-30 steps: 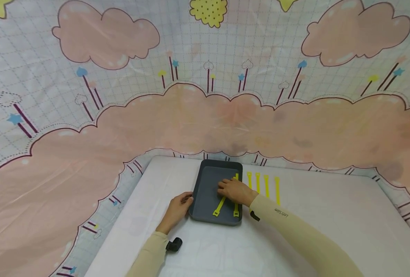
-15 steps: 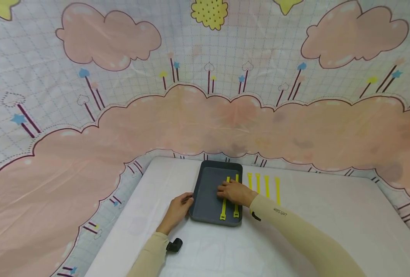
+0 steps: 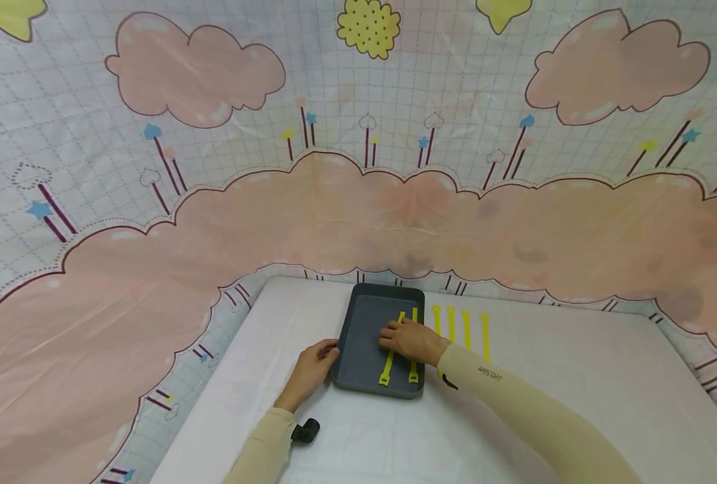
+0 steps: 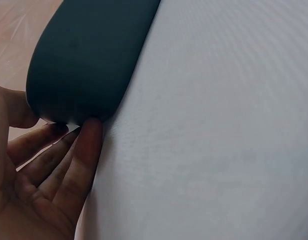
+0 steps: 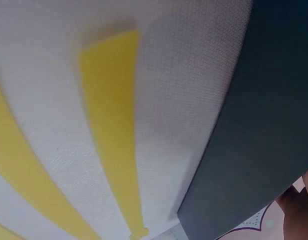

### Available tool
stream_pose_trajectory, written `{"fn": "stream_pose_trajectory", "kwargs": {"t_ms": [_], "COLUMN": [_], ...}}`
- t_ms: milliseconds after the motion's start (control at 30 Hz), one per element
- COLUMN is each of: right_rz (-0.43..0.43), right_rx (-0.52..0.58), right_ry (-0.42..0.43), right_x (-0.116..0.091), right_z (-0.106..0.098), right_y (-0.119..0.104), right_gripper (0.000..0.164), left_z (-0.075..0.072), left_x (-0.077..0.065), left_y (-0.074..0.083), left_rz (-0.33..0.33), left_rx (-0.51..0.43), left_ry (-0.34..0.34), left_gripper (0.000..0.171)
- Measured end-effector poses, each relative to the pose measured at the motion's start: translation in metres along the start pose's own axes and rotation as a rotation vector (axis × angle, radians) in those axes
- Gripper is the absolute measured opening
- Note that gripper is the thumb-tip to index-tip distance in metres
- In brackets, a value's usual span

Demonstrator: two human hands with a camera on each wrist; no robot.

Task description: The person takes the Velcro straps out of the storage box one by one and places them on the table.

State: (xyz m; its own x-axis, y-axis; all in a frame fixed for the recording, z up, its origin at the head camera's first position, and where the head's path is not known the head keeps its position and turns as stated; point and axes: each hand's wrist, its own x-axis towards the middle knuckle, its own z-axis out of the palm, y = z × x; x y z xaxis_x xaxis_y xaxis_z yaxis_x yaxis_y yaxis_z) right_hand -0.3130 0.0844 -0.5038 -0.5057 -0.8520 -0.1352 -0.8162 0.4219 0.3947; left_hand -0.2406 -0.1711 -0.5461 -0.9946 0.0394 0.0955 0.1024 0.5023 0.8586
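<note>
My left hand (image 3: 311, 371) rests against the left wall of a dark grey tray (image 3: 352, 356). In the left wrist view its fingers (image 4: 86, 145) are fairly straight, with the tips touching the tray's outer side low down. Inside the tray my right hand (image 3: 415, 341) pinches a yellow cable tie (image 3: 387, 373), a flat strap with a slotted head. That tie lies slightly slanted, its middle hidden under the fingers. A second yellow cable tie (image 3: 414, 373) lies straight along the tray's right wall, partly covered by the hand. The right fingertips are mostly out of sight in the right wrist view.
Right of the tray, several more yellow cable ties (image 3: 467, 329) lie side by side on the white table (image 3: 576, 376); the right forearm covers some lower ends. A patterned cloth backdrop (image 3: 394, 222) rises behind the table.
The cable tie under my right hand has turned from a clear slant to nearly straight, then slightly slanted again. The left hand and tray stay in place.
</note>
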Motion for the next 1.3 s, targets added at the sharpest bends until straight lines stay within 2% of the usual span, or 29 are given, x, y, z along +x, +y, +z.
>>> {"fn": "stream_pose_trajectory", "kwargs": {"t_ms": [133, 333, 533, 833, 1300], "right_rz": [0.009, 0.083, 0.03, 0.004, -0.013], "right_rx": [0.086, 0.304, 0.456, 0.436, 0.342], "right_ry": [0.035, 0.068, 0.103, 0.117, 0.133], "right_x": [0.0, -0.002, -0.001, 0.002, 0.003], "right_z": [0.001, -0.002, -0.003, -0.004, -0.002], "right_y": [0.002, 0.008, 0.009, 0.007, -0.001], "right_gripper": [0.025, 0.027, 0.017, 0.008, 0.013], "left_z": [0.001, 0.0, -0.002, -0.002, -0.002], "left_x": [0.0, 0.0, 0.001, 0.002, -0.002], "left_y": [-0.001, -0.001, 0.001, 0.003, 0.002], "left_rz": [0.002, -0.002, 0.004, 0.003, 0.016], "left_rx": [-0.002, -0.002, -0.004, -0.005, -0.005], "left_ry": [-0.001, -0.004, -0.006, -0.004, -0.011], "left_gripper": [0.031, 0.032, 0.033, 0.033, 0.033]}}
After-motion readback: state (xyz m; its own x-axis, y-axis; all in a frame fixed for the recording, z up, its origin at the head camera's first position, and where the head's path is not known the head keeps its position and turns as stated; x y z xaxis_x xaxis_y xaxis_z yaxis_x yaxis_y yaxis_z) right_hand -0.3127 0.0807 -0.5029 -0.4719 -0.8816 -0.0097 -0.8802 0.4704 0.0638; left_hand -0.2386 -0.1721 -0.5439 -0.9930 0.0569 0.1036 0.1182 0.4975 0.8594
